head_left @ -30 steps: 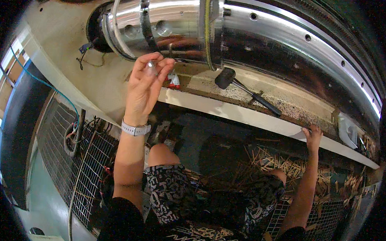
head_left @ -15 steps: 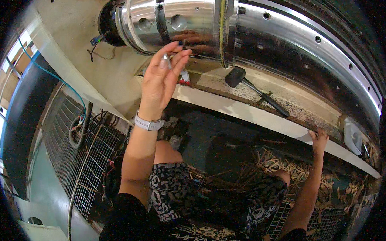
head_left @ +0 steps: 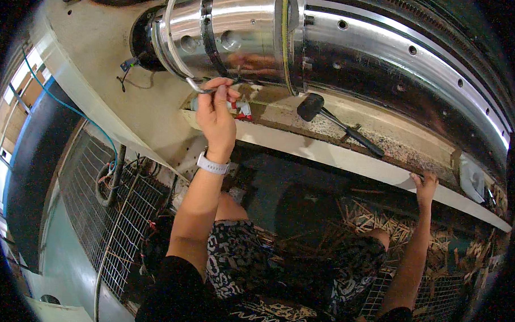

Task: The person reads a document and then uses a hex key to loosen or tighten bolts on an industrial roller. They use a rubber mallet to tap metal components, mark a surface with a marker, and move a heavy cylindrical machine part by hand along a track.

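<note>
My left hand [head_left: 216, 117] pinches a thin, bent metal hex key [head_left: 206, 91] below the near side of a shiny metal cylinder [head_left: 244, 41]. The key's short bent end sticks out to the left, and its far end lies among my fingers and against the dark underside, where I cannot tell whether it sits in a hole. Fingers of my right hand [head_left: 425, 187] are curled over the edge of a pale metal ledge [head_left: 337, 156], holding on to it. A black rubber mallet [head_left: 311, 108] lies on the ledge between both hands.
A red and white spray-bottle head [head_left: 244, 109] lies close to my left hand. At the ledge's right end stands a clear plastic container [head_left: 471, 178]. Wire mesh [head_left: 119, 224] and a blue hose [head_left: 72, 100] are at left. Wood sticks [head_left: 391, 228] litter the space below.
My left hand has turned and lowered slightly, its fingers closing from a loose spread into a pinch on the hex key, which now lies crosswise. My right hand stays on the ledge.
</note>
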Tool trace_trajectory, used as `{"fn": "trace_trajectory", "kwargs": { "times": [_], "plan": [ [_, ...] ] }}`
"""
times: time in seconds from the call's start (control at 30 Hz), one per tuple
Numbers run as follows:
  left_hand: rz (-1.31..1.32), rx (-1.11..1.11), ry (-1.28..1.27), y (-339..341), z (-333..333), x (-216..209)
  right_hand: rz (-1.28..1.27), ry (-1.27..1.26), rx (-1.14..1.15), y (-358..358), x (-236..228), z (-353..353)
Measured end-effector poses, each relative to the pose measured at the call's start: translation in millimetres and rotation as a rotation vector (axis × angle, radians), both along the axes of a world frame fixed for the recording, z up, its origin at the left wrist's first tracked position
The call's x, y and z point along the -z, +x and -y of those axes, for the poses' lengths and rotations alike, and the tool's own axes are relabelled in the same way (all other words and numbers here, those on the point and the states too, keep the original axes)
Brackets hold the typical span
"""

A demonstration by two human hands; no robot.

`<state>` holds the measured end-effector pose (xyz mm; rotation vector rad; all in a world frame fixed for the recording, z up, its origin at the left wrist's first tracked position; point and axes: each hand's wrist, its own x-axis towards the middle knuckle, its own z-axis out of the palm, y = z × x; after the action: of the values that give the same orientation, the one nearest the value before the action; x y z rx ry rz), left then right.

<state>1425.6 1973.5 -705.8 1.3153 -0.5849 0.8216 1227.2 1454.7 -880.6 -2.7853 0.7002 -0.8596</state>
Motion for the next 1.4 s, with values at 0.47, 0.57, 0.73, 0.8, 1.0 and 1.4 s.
{"fn": "trace_trajectory", "kwargs": {
  "times": [0.47,0.57,0.73,0.8,1.0,1.4],
  "plan": [
    [-0.005,0.060,0.258,12.9,-3.5,-0.7,-0.111,-0.117,0.079,2.8,6.0,11.5],
    [0.070,0.007,0.350,11.2,-4.3,-1.9,-0.075,-0.142,0.024,3.6,2.4,6.7],
    [0.100,0.033,0.345,13.8,-2.3,-2.4,-0.058,-0.127,0.072,2.9,2.5,5.1],
    [0.110,0.012,0.339,16.9,-2.2,-1.6,-0.032,-0.124,0.024,2.9,5.9,10.0],
    [0.030,-0.068,0.133,21.9,9.0,-0.9,-0.007,-0.241,-0.006,3.6,20.9,28.4],
    [0.324,-0.274,0.188,13.9,-12.5,4.6,0.086,-0.139,0.051,2.3,23.8,28.2]
  ]
}}
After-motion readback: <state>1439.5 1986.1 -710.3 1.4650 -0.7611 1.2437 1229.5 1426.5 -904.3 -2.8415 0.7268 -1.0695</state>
